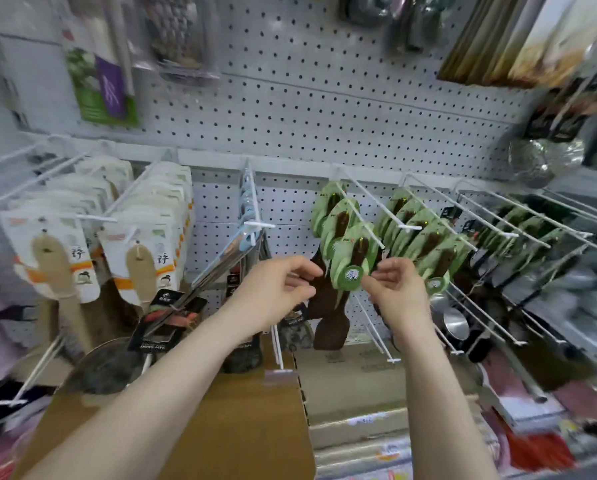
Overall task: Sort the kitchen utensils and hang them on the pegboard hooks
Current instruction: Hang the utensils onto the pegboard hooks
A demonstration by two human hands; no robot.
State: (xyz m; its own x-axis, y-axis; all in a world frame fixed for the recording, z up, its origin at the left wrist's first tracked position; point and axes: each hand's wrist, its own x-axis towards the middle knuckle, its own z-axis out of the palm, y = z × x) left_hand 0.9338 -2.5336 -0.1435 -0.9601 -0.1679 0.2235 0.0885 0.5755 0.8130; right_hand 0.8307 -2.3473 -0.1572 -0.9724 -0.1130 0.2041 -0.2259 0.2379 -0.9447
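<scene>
Two-handed: left hand (276, 289), right hand (395, 289) pinch green-carded spatula (349, 268) at hook (363, 216).

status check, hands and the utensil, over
Hands: left hand and right hand both pinch the green-carded spatula. Card at the tip of the white hook, two matching ones behind it. Nothing blocking.

The left hand (276, 289) and right hand (397, 289) pinch a green-carded wooden utensil (350, 265) at a white hook (363, 216).

Dark wooden spoon (328, 306) on a glossy green card (350, 261); white metal pegboard (324, 116).
</scene>
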